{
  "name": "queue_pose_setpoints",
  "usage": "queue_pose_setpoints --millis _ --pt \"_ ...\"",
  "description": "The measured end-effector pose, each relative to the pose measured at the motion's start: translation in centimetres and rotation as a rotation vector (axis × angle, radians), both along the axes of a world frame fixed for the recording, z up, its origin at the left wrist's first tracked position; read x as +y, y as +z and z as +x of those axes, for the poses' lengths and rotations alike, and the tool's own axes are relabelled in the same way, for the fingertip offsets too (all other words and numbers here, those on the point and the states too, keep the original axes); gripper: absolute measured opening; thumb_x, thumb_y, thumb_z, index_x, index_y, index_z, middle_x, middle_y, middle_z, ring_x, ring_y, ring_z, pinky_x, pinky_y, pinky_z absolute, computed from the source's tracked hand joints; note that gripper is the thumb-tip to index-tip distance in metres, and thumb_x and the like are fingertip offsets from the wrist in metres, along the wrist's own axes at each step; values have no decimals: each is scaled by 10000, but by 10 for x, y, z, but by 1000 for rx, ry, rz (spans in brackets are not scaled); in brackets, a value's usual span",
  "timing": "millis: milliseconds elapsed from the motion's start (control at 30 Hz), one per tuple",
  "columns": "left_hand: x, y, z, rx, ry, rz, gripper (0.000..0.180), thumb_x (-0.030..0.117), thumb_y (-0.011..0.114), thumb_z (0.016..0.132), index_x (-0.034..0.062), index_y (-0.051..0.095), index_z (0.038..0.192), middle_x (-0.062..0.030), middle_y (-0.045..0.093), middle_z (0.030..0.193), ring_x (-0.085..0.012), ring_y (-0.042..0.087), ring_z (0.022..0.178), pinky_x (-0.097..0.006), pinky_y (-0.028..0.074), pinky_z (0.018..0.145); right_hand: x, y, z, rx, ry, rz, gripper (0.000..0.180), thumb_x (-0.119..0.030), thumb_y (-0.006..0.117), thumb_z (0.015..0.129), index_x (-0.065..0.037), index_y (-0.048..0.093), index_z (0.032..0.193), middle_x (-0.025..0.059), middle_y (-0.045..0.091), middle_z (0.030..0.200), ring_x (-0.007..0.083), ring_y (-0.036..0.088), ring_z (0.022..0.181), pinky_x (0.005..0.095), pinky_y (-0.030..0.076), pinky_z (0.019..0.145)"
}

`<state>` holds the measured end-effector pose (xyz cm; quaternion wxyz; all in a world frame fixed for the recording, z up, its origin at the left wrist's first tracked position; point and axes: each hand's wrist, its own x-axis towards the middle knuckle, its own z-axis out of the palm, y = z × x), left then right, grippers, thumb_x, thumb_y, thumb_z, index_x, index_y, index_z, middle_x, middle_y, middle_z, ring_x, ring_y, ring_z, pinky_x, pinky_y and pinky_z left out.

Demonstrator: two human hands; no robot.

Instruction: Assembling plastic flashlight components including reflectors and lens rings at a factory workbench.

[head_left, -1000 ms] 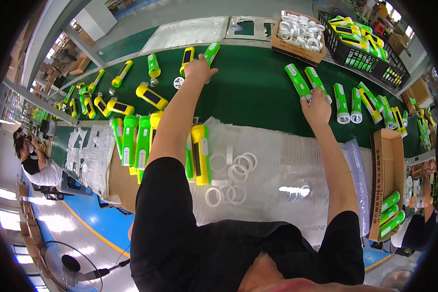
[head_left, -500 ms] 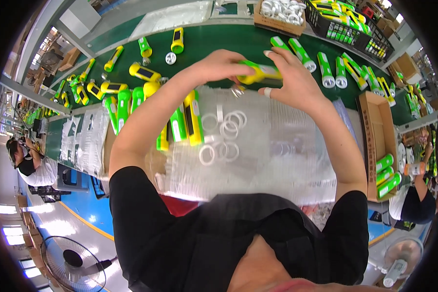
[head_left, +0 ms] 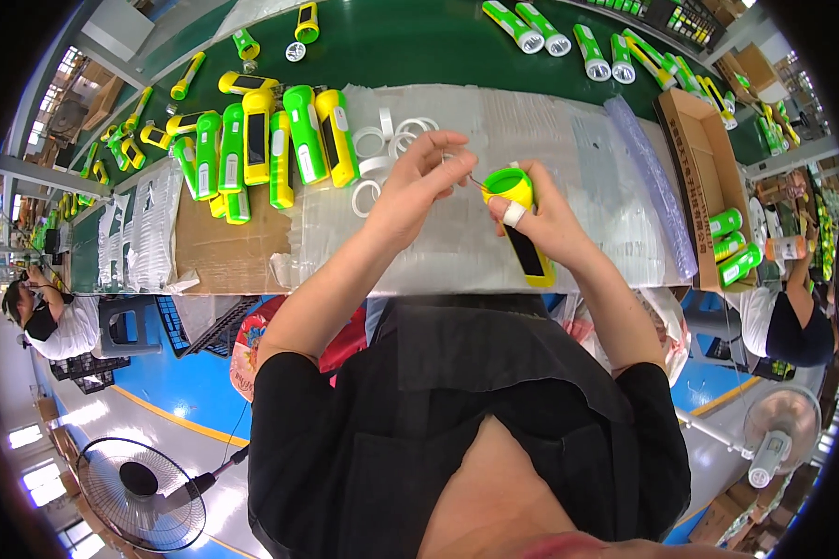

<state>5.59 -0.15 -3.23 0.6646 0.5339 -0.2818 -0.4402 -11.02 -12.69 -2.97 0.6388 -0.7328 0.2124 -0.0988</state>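
Observation:
My right hand (head_left: 555, 219) is closed around a yellow and green flashlight body (head_left: 529, 259) with a dark panel along its side. Its round mouth, lined in green, tilts up toward me without a lens head. A white band (head_left: 514, 214) wraps my right thumb. Close to that mouth, on its left, my left hand (head_left: 418, 184) pinches what looks like a thin reddish wire (head_left: 479, 184) leading to the rim. Its fingertips partly hide the wire. Beyond my left hand lie several white rings (head_left: 355, 201), some overlapping on the translucent sheet (head_left: 457, 252).
Left of the rings, several green and yellow flashlights (head_left: 305, 135) lie side by side. More flashlights with clear heads (head_left: 595, 58) rest on the green tabletop (head_left: 419, 47). At right stands a cardboard box (head_left: 680, 177) holding several flashlights, beside rolled plastic wrap (head_left: 657, 191). Co-workers sit at both sides.
Both hands have come nearer my body with the flashlight body, which has turned from lying sideways to mouth up. My left hand has shifted from its end to the wire. The view has tilted down.

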Motion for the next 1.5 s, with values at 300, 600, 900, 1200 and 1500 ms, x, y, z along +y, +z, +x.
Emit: queue_pose_setpoints --millis 300,600,900,1200,1500 --pt "10 10 -23 -1241 -28 -386 309 320 651 853 101 663 1070 -34 677 973 -229 588 832 -326 452 746 36 -10 -14 -181 181 370 568 -335 600 950 -20 367 1361 118 589 1074 207 652 876 326 528 798" --pt "-15 -9 -41 -1088 -68 -411 423 370 386 1010 77 609 1219 -107 617 1232 -303 569 1074 -388 367 952 31 -29 -25 -337 -55 656 417 -322 554 973 -67 451 1287 106 608 940 175 627 761 291 503 681" --pt "-51 -73 -17 -1346 32 14 522 288 715 820 13 567 1238 -170 588 1187 -332 517 1124 -435 406 933 14 -27 -43 -311 -206 505 434 -362 525 965 -57 489 1272 127 608 868 184 595 703 306 482 653" --pt "-6 -9 -39 -1105 -92 -295 431 190 540 929 54 546 1338 -142 514 1122 -288 482 1034 -377 377 934 18 -23 -32 -333 -85 507 414 -284 589 957 -10 489 1251 96 617 881 148 604 710 269 493 648" --pt "16 -18 -40 -1025 12 -385 365 138 449 904 28 636 1198 -135 545 1124 -312 486 1044 -417 364 932 33 -22 -12 -290 114 435 403 -287 591 958 5 480 1212 70 600 899 146 612 731 275 502 654"
